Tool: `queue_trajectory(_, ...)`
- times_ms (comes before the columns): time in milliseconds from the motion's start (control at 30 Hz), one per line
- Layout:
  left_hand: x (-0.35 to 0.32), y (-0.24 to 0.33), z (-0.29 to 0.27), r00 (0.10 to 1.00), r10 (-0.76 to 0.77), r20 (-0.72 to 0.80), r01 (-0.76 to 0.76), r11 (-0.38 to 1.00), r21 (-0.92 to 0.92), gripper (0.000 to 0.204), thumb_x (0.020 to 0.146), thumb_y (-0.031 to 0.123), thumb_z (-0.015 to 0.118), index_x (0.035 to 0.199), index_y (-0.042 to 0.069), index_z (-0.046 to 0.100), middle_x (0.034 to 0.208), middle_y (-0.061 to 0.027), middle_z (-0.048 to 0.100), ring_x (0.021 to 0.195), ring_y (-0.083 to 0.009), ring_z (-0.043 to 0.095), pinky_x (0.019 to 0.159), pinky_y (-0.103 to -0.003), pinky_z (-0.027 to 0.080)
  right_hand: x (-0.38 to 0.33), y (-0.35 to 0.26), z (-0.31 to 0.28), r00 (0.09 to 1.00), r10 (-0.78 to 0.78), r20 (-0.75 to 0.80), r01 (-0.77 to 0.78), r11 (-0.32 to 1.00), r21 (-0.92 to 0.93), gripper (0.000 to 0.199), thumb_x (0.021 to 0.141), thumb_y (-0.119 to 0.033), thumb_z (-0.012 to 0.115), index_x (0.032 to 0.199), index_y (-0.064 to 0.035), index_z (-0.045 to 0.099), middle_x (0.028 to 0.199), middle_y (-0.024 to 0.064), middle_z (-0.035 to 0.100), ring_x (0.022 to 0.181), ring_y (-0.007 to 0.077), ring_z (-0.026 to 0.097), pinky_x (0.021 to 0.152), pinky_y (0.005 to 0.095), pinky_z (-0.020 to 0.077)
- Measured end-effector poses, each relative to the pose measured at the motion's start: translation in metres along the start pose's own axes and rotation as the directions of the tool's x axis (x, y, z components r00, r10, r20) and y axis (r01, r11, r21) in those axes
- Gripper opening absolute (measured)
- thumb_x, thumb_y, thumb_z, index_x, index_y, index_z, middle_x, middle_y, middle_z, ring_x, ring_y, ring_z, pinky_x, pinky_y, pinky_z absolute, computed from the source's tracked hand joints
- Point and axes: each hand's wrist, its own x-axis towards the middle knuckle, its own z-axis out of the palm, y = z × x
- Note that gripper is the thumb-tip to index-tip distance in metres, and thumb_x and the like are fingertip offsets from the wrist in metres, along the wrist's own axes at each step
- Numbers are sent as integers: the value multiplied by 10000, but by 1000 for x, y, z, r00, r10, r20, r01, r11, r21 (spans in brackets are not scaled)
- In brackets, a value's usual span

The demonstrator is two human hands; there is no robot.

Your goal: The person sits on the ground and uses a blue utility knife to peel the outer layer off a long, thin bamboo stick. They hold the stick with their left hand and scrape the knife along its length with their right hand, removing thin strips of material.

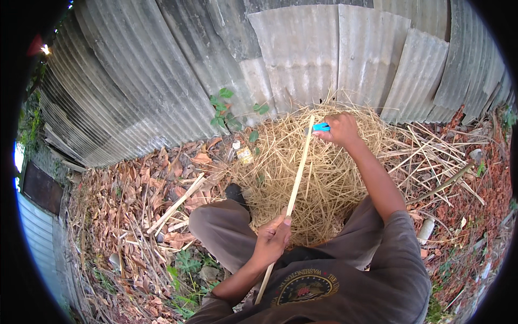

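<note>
A long, pale strip of split wood or bamboo (300, 173) slants from my lap up over a heap of straw-coloured shavings (334, 178). My left hand (271, 239) is wrapped round its lower part, with the tail end running down across my shirt. Near the strip's upper end, my right hand (341, 129) grips a blue-handled utility knife (321, 127). The knife's short blade points left and meets the strip's edge or lies just behind it; I cannot tell which.
Corrugated metal sheets (302, 59) wall off the far side. Left of my knee, split sticks (175, 204) lie on dry leaves (129, 189). More thin strips (426, 156) and a whitish bottle (426, 230) are on the right. A small yellow packet (245, 156) lies beside the heap.
</note>
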Motion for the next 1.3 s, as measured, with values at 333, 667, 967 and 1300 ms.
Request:
queue_trajectory(333, -31, -24, -53, 959, 22, -283, -34, 999, -37, 258, 1013, 235, 471, 1123, 44, 606, 588, 37, 450, 431, -26, 367, 370, -183, 293, -13, 79, -20, 569, 722, 394, -780, 626, -21, 889, 832, -803, 306, 660, -2, 652, 680, 183, 636, 697, 313, 645, 670, 464, 498)
queue_trajectory(667, 0, -6, -22, 982, 93, -163, -83, 994, 65, 294, 1000, 171, 491, 1248, 19, 539, 600, 46, 436, 460, -24, 353, 434, -179, 294, -9, -106, -63, 943, -35, 331, -51, 968, 248, 797, 711, -864, 444, 529, -103, 592, 426, 51, 498, 387, 222, 531, 409, 344, 410)
queue_trajectory(967, -1, -14, -1, 932, 333, -143, -287, 920, 267, 202, 976, 58, 514, 1132, -37, 601, 705, 58, 402, 644, -7, 336, 556, -169, 300, -9, -91, -38, 983, -97, 158, 60, 973, 225, 767, 669, -872, 494, 477, -130, 537, 410, 20, 475, 350, 177, 475, 394, 336, 392)
queue_trajectory(1300, -53, -29, 15, 952, 254, 172, -276, 953, 121, 333, 991, 77, 486, 1319, 40, 531, 682, 28, 500, 614, -14, 445, 552, -179, 379, 5, 75, -13, 624, 763, 173, -747, 646, -158, 887, 811, -850, 211, 591, -73, 578, 512, 40, 494, 522, 183, 554, 480, 380, 436)
